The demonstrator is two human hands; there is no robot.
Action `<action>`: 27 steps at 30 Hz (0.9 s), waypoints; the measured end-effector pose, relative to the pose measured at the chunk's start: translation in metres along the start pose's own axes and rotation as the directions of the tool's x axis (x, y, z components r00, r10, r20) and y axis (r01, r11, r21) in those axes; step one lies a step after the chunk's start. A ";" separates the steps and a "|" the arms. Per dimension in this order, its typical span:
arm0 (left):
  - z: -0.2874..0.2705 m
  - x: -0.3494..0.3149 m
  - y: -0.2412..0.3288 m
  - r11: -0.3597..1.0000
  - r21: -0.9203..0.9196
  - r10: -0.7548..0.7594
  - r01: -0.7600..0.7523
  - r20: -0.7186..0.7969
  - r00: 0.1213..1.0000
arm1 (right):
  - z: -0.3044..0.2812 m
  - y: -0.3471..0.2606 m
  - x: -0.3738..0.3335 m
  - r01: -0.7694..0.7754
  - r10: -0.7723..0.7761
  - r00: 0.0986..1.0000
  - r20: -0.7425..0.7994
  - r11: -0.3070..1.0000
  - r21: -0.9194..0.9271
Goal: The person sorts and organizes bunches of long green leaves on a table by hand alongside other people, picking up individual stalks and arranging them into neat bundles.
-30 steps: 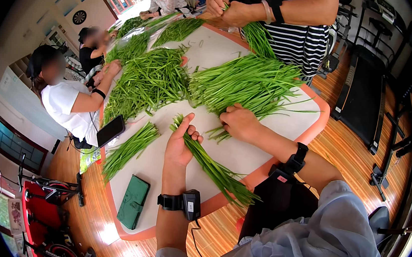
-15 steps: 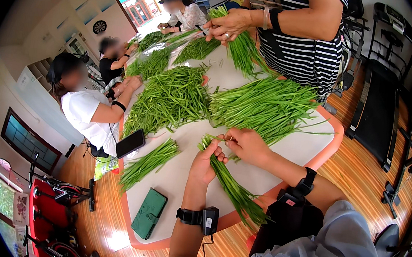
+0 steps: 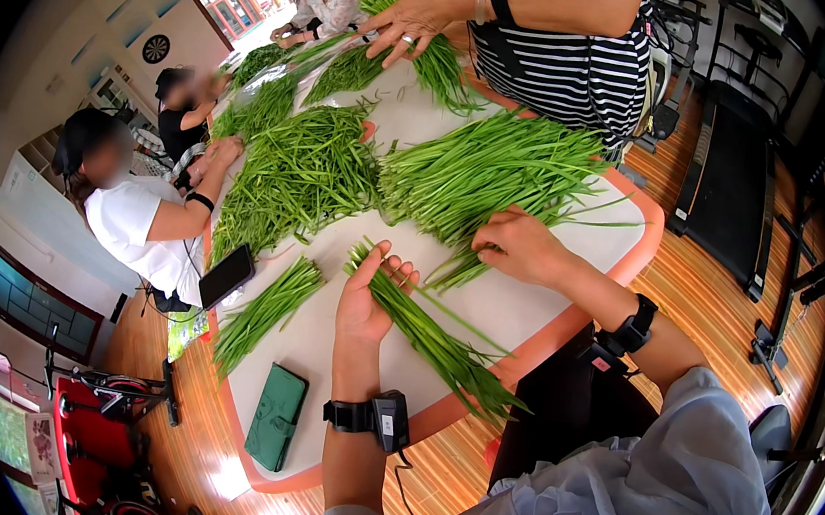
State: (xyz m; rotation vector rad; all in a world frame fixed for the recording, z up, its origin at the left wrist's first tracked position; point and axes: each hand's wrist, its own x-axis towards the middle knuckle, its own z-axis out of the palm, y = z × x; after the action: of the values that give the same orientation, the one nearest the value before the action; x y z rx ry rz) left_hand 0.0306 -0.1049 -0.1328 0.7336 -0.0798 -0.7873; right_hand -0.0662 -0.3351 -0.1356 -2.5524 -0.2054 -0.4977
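My left hand (image 3: 368, 298) is wrapped round a bunch of garlic chives (image 3: 434, 335), its pale ends up by the thumb and its green tips slanting down right past the table edge. One stalk sticks out from the bunch's upper side. My right hand (image 3: 519, 247) is at the near edge of a big pile of chives (image 3: 492, 170), fingers bent and pressed together; what lies between the fingertips is hidden. A smaller bunch of chives (image 3: 271, 313) lies on the table left of my left hand.
A green phone case (image 3: 276, 417) lies near the table's left front corner, and a black phone (image 3: 226, 276) at its left edge. A looser heap of chives (image 3: 301, 165) covers the middle. Co-workers sit along the left; one in stripes (image 3: 564, 57) stands across, holding chives.
My right hand has left the top of the held bunch and moved right and up to the pile. The left hand still grips its bunch. The whole view has shifted somewhat.
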 end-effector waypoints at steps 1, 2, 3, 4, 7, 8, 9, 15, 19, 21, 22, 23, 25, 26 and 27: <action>-0.005 -0.001 0.003 1.000 -0.002 -0.011 0.011 0.040 0.999 | -0.002 -0.007 -0.003 0.008 -0.008 0.999 0.046 1.000 -0.010; -0.008 -0.001 0.004 1.000 -0.005 -0.022 0.022 0.080 0.997 | -0.001 -0.012 -0.005 0.017 -0.015 0.996 0.093 1.000 -0.021; -0.011 -0.001 0.004 1.000 0.002 -0.019 0.019 0.063 0.998 | 0.002 -0.016 -0.005 0.018 -0.014 0.995 0.095 0.999 -0.044; -0.008 -0.001 0.003 1.000 0.010 -0.020 0.019 0.047 0.999 | 0.005 -0.020 -0.006 0.015 -0.008 0.995 0.097 0.998 -0.067; -0.004 -0.001 0.003 0.999 0.044 -0.017 0.017 0.014 1.000 | 0.014 -0.024 -0.003 -0.020 0.030 0.995 0.091 0.994 -0.108; -0.004 -0.002 0.003 0.998 0.057 -0.014 0.014 0.005 1.000 | 0.017 -0.024 -0.002 -0.035 0.045 0.995 0.087 0.993 -0.116; -0.003 -0.002 0.003 0.998 0.059 -0.015 0.015 0.007 1.000 | 0.018 -0.021 -0.002 -0.015 0.020 0.997 0.070 0.997 -0.074; -0.004 -0.001 -0.001 0.995 0.101 -0.019 0.019 -0.004 1.000 | 0.015 -0.017 0.012 -0.088 0.107 0.993 -0.053 0.955 0.283; -0.002 -0.003 0.000 0.988 0.153 -0.027 0.025 0.016 0.999 | 0.020 -0.031 0.030 -0.112 0.172 0.980 -0.098 0.891 0.440; 0.000 -0.004 -0.001 0.985 0.168 -0.032 0.028 0.023 0.999 | 0.027 -0.039 0.039 -0.103 0.174 0.980 -0.096 0.857 0.506; -0.001 -0.003 -0.002 0.985 0.171 -0.033 0.028 0.024 0.999 | 0.030 -0.044 0.043 -0.102 0.172 0.982 -0.083 0.840 0.533; -0.002 -0.002 -0.003 0.984 0.174 -0.033 0.028 0.025 0.999 | 0.033 -0.048 0.046 -0.102 0.170 0.983 -0.070 0.823 0.559; -0.002 -0.001 -0.004 0.984 0.176 -0.019 0.010 0.048 0.999 | 0.039 -0.057 0.046 -0.077 0.149 0.985 -0.082 0.823 0.562; -0.001 -0.001 -0.004 0.984 0.175 -0.013 0.002 0.060 0.998 | 0.041 -0.060 0.045 -0.066 0.139 0.986 -0.087 0.824 0.563; -0.001 0.000 -0.004 0.984 0.180 -0.005 -0.005 0.057 0.998 | 0.042 -0.061 0.043 -0.154 0.178 0.984 0.021 0.780 0.607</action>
State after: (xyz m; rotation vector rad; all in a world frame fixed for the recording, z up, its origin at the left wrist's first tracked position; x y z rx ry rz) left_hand 0.0283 -0.1064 -0.1363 0.8824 -0.2052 -0.8079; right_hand -0.0285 -0.2592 -0.1231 -1.9009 -0.0999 -0.3380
